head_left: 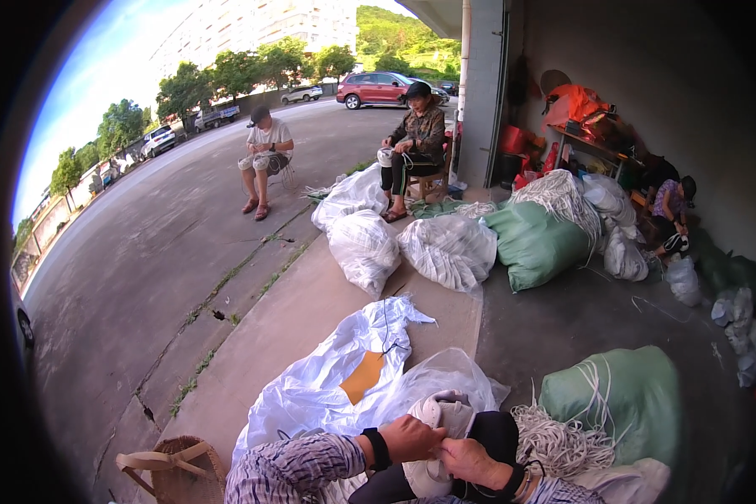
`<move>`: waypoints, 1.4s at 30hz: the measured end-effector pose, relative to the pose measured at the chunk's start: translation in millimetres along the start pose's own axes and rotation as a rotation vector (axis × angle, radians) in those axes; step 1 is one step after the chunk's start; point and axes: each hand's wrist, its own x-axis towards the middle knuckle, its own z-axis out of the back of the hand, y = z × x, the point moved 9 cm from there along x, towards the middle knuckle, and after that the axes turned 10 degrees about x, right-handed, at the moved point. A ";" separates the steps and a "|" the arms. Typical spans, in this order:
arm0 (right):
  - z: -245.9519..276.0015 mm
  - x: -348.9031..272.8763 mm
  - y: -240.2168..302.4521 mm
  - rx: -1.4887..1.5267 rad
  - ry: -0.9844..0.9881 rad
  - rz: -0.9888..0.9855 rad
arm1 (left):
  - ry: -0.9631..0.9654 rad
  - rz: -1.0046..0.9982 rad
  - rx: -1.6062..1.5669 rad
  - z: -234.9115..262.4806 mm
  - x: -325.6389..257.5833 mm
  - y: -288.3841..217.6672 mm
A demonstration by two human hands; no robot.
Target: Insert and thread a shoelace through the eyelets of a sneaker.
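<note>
A pale, whitish shoe rests on my lap against my dark trousers, its lower part showing beneath my hands. Over its middle my left hand is closed, fingertips pinched together. My right hand meets it from the right, also closed in a pinch. Whatever thin thing is between the fingertips is too small to make out. Beside my right knee lies a heap of white cords like shoelaces. A green sack with white cords draped over it stands just behind that heap.
White plastic sheeting with an orange-brown patch spreads ahead of me. A wicker basket stands at lower left. Stuffed white sacks and a large green sack line the far side. Two people sit outside; another person bends at far right.
</note>
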 end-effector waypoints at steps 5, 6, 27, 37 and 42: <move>13.5 -11.9 5.2 -0.106 -0.124 0.159 | 0.075 -0.003 -0.122 -0.9 0.2 -3.8; 17.0 -13.0 0.5 -0.077 -0.135 0.108 | 0.059 0.015 -0.138 -0.4 -2.1 -3.4; -8.6 22.0 -17.2 0.245 0.416 -0.046 | -0.510 -0.079 -0.102 -10.9 -18.5 -6.3; 167.9 22.6 2.9 -0.544 -0.472 0.184 | -0.462 0.019 -0.176 3.1 -5.1 -14.5; 196.7 12.1 21.2 -0.063 -0.530 0.390 | -0.678 0.232 -0.168 62.8 16.3 -1.5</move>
